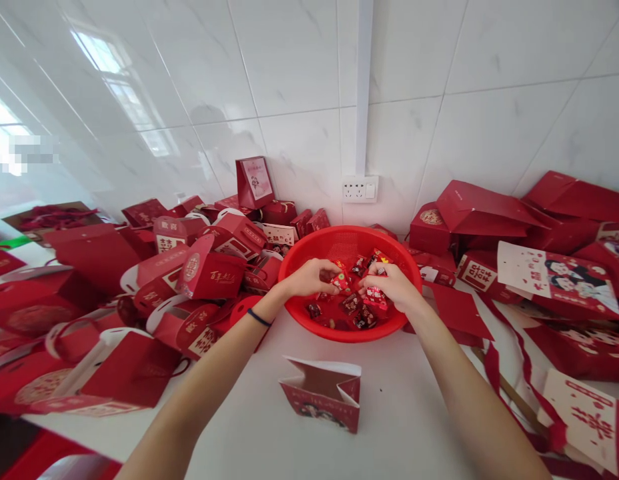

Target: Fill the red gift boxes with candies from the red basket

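Both hands reach into a red plastic basket with a perforated wall, where several wrapped candies lie on the bottom. My left hand pinches a red wrapped candy between thumb and fingers, above the left half of the basket. Over the right half, my right hand is closed on a red and pink wrapped candy. Nearer to me, between my forearms, an open-topped red paper gift bag stands upright on the white table; its inside shows partly.
Red gift boxes are piled along the left side and the back. More red bags, loose ribbons and a printed bag crowd the right. A tiled wall with a power socket rises behind the white table.
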The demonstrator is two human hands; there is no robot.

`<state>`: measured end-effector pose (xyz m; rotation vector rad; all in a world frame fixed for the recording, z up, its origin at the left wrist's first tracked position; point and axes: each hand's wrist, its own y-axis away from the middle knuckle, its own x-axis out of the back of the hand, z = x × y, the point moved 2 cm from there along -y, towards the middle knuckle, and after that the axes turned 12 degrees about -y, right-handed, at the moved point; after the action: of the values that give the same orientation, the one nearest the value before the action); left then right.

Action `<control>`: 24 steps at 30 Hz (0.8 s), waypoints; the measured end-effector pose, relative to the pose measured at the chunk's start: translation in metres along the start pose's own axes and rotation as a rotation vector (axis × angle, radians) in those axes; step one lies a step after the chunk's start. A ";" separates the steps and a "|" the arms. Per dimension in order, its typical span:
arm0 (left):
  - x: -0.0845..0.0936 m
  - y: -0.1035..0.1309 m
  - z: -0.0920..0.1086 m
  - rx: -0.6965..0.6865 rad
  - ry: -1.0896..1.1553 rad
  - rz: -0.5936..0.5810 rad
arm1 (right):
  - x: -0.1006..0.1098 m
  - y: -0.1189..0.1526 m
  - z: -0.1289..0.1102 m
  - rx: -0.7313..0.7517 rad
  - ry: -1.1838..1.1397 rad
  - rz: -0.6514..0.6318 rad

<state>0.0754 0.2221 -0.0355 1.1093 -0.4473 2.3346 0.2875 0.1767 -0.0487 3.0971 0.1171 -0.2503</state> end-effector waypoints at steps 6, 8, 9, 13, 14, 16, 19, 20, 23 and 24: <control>-0.001 -0.028 0.030 -0.115 0.288 -0.006 | 0.008 0.003 -0.004 0.079 -0.096 0.025; -0.003 -0.034 0.037 -0.142 0.338 0.005 | 0.009 0.003 -0.005 0.101 -0.119 0.021; -0.004 -0.036 0.037 -0.146 0.362 0.033 | 0.009 0.003 -0.005 0.111 -0.134 0.021; -0.005 -0.029 0.030 -0.079 0.428 0.136 | 0.005 0.000 -0.005 0.125 -0.180 0.003; -0.005 -0.025 0.028 -0.063 0.433 0.126 | 0.004 -0.001 -0.005 0.126 -0.184 -0.005; -0.003 -0.019 0.026 -0.061 0.429 0.097 | 0.002 -0.003 -0.006 0.129 -0.185 -0.018; 0.001 -0.014 0.028 -0.104 0.402 0.112 | 0.001 -0.004 -0.008 0.139 -0.180 -0.036; 0.002 -0.014 0.029 -0.118 0.391 0.129 | 0.001 -0.004 -0.008 0.142 -0.178 -0.043; 0.004 -0.014 0.028 -0.153 0.356 0.151 | 0.001 -0.003 -0.008 0.143 -0.171 -0.060; 0.004 -0.014 0.026 -0.162 0.350 0.154 | 0.000 -0.002 -0.008 0.136 -0.169 -0.064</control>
<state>0.0979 0.2217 -0.0155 0.5924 -0.5924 2.5074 0.2888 0.1795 -0.0411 3.1911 0.2022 -0.5422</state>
